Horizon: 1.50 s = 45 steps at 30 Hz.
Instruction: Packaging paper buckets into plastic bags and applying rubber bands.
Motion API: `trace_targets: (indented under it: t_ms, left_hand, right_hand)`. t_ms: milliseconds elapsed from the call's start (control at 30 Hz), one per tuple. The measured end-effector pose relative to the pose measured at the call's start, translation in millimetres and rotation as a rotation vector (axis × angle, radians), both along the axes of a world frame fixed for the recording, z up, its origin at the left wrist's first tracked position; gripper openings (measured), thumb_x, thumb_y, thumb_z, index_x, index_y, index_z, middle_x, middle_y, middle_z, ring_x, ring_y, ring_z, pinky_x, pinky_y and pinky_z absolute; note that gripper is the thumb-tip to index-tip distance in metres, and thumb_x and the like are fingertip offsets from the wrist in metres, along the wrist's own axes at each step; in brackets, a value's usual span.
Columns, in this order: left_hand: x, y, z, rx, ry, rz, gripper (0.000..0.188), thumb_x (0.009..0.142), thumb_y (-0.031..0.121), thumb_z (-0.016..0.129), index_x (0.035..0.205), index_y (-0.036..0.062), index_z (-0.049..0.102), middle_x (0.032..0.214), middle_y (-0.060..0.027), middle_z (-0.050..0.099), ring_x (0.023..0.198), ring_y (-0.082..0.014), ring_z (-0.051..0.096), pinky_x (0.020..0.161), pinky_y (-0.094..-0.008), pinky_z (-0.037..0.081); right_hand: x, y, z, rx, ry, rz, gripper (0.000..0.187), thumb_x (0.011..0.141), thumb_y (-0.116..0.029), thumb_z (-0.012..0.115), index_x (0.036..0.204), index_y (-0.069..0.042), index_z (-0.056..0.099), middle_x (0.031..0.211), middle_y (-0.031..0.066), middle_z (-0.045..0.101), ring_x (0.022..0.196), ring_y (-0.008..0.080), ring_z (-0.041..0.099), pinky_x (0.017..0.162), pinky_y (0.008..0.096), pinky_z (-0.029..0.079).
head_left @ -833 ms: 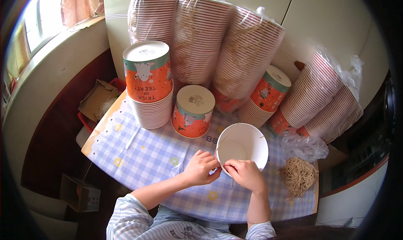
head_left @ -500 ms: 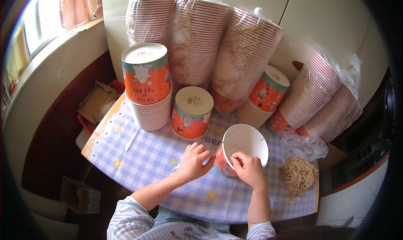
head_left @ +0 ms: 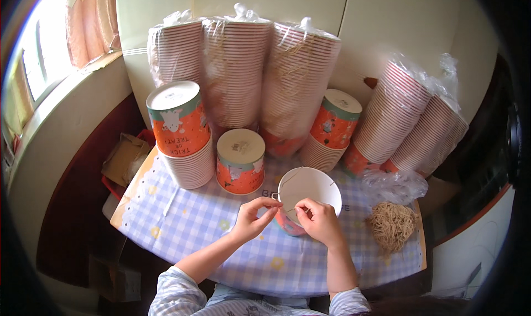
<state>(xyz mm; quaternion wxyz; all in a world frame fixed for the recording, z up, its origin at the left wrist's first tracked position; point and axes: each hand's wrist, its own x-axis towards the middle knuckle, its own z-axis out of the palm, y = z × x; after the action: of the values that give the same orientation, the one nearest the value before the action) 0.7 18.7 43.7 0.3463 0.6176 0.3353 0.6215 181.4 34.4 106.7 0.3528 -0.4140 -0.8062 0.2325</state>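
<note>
An orange paper bucket (head_left: 318, 183) with a white inside stands upright on the table in front of me, its open top tilted slightly my way. Thin tan cord (head_left: 291, 210) runs at its near-left rim, and a small loop of it shows by my left fingertips. My left hand (head_left: 251, 219) pinches this cord between thumb and fingers at the bucket's left side. Over the near rim, my right hand (head_left: 319, 221) pinches the cord too. The cord's exact path between the fingers is too fine to make out. Another piece of cord crosses the bucket's inner wall.
A heap of tan cords (head_left: 392, 225) lies at the right, beside crumpled clear plastic (head_left: 395, 186). Upside-down buckets (head_left: 240, 161) stand behind my left hand. Tall bagged bucket stacks (head_left: 235, 72) line the wall, with leaning bagged stacks (head_left: 392, 114) at right. A checked cloth (head_left: 193, 222) covers the table.
The view has shifted a little. My left hand's fingers have risen and straightened near the rim, and a cord loop now shows there. My right hand keeps its pinch at the near rim.
</note>
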Motion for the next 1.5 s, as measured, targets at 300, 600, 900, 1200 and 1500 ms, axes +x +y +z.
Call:
trace_targets:
  t_ms: [300, 600, 900, 1200, 1500]
  left_hand:
    - [9, 13, 63, -0.264, 0.211, -0.329, 0.025, 0.083, 0.0, 0.053, 0.107, -0.002, 0.049, 0.082, -0.0052, 0.058, 0.077, -0.0099, 0.057, 0.068, -0.0246, 0.048]
    - [15, 6, 67, -0.182, 0.6, -0.107, 0.024, 0.076, 0.012, 0.062, 0.096, 0.0006, 0.057, 0.069, -0.0099, 0.061, 0.061, -0.0197, 0.061, 0.057, -0.0289, 0.048]
    - [7, 9, 63, -0.048, 0.598, -0.136, 0.012, 0.076, 0.011, 0.062, 0.083, 0.0014, 0.059, 0.072, -0.0111, 0.062, 0.063, -0.024, 0.061, 0.057, -0.0301, 0.049]
    - [-1, 10, 67, -0.132, 0.452, -0.197, 0.012, 0.079, 0.008, 0.059, 0.086, -0.0011, 0.055, 0.075, -0.0094, 0.062, 0.071, -0.0165, 0.062, 0.062, -0.0284, 0.049]
    - [1, 15, 57, -0.239, 0.245, -0.254, 0.011, 0.085, 0.008, 0.055, 0.088, -0.0018, 0.051, 0.076, -0.0084, 0.063, 0.074, -0.0133, 0.063, 0.064, -0.0255, 0.05]
  right_hand:
    - [11, -3, 7, 0.014, 0.128, 0.018, 0.005, 0.078, -0.008, 0.057, 0.079, -0.004, 0.057, 0.071, 0.0108, 0.062, 0.062, 0.0241, 0.061, 0.056, 0.0317, 0.048]
    - [7, 2, 7, 0.123, 0.23, 0.013, 0.005, 0.079, -0.005, 0.057, 0.081, -0.001, 0.059, 0.071, 0.0058, 0.061, 0.058, 0.0111, 0.056, 0.052, 0.0233, 0.045]
    - [2, 11, -5, 0.208, 0.29, 0.138, 0.01, 0.084, -0.006, 0.051, 0.092, -0.002, 0.056, 0.09, 0.0086, 0.061, 0.082, 0.0196, 0.058, 0.075, 0.0285, 0.046]
    - [4, 7, -11, -0.205, 0.243, 0.148, 0.009, 0.09, -0.012, 0.045, 0.093, -0.003, 0.047, 0.082, 0.0116, 0.059, 0.078, 0.024, 0.059, 0.069, 0.0312, 0.046]
    - [3, 3, -4, -0.028, 0.287, 0.121, 0.011, 0.088, -0.011, 0.049, 0.095, -0.003, 0.047, 0.077, 0.0117, 0.059, 0.069, 0.0216, 0.06, 0.061, 0.0292, 0.045]
